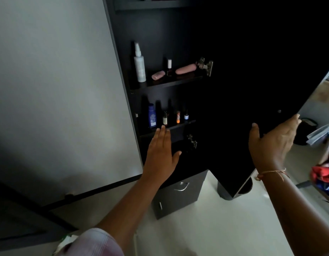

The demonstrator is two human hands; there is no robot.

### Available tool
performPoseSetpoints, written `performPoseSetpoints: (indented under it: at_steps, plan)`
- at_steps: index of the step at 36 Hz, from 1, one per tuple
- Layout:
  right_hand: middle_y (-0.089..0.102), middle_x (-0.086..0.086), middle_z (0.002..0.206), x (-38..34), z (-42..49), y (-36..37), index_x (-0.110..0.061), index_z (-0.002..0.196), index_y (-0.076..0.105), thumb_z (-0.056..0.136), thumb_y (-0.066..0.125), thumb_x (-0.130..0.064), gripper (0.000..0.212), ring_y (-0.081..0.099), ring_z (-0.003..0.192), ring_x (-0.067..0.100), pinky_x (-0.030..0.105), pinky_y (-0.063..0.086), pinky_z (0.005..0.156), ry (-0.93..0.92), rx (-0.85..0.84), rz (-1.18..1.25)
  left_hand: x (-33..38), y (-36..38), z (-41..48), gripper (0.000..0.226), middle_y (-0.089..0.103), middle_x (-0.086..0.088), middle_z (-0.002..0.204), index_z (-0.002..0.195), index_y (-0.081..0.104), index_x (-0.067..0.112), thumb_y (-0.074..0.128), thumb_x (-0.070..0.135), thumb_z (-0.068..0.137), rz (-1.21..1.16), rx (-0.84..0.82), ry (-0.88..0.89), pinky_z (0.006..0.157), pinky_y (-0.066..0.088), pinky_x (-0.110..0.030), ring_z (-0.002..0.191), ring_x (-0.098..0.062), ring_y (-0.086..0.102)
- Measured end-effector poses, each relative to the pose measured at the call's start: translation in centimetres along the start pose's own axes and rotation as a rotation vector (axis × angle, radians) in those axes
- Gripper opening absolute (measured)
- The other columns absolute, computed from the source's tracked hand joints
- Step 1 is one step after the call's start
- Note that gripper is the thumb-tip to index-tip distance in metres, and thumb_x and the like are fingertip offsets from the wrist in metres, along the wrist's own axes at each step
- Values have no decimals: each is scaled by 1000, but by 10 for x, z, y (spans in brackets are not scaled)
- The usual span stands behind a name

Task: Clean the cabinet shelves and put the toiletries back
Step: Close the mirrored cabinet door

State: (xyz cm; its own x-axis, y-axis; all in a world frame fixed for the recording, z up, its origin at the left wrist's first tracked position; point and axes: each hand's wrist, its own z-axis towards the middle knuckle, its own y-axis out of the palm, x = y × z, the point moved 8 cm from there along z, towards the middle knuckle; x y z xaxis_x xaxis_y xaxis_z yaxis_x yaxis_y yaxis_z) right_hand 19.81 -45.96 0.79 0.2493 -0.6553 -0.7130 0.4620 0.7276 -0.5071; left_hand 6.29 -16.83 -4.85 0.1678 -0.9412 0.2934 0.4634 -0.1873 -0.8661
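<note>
A black wall cabinet stands with its door (252,89) swung wide. My right hand (272,143) grips the door's lower edge, thumb on the inner face and fingers round the outside. My left hand (162,150) is flat, fingers straight, just below the lower shelf (180,125). That shelf carries a blue bottle (152,116) and several small bottles (178,117). On the shelf above (165,83) stand a white spray bottle (139,65) and a nail polish bottle (169,68), with two pink items (185,69) lying flat.
A grey wall (58,80) lies left of the cabinet. Below sits a black drawer unit (178,196) with metal handles on a pale floor. A dark round bin (234,189) stands under the door. Clothes and bags (324,174) pile at the right edge.
</note>
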Motion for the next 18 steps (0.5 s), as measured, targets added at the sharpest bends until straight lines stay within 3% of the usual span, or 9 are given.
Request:
performPoseSetpoints:
  at_steps: [5, 9, 15, 18]
  plan:
    - [14, 19, 158, 7, 8, -4, -5, 153, 5, 92, 60, -36, 87, 12, 146, 35, 39, 11, 119, 27, 18, 119, 4, -2, 0, 78, 10, -8, 162, 153, 15, 9, 50, 48, 95, -5, 1, 9, 119, 9, -34, 150, -23, 5]
    - [26, 22, 151, 13, 11, -11, -8, 151, 14, 94, 55, -33, 75, 23, 140, 39, 47, 20, 117, 43, 40, 121, 3, -4, 2, 78, 8, -6, 162, 154, 14, 11, 49, 49, 95, -35, 5, -21, 119, 7, -32, 150, -21, 3]
    - [35, 22, 140, 11, 5, -19, -11, 148, 24, 98, 50, -30, 59, 35, 128, 39, 47, 31, 108, 9, 30, 138, 7, -9, 6, 76, 7, -4, 162, 153, 15, 12, 47, 49, 96, -59, 49, -40, 118, 5, -30, 150, -18, 1]
    - [39, 22, 135, 4, 0, -24, -9, 141, 33, 100, 48, -26, 47, 37, 122, 31, 45, 35, 104, -18, 41, 177, 12, -15, 8, 74, 9, -4, 162, 153, 17, 12, 48, 48, 96, -75, 89, -43, 118, 6, -29, 150, -18, 2]
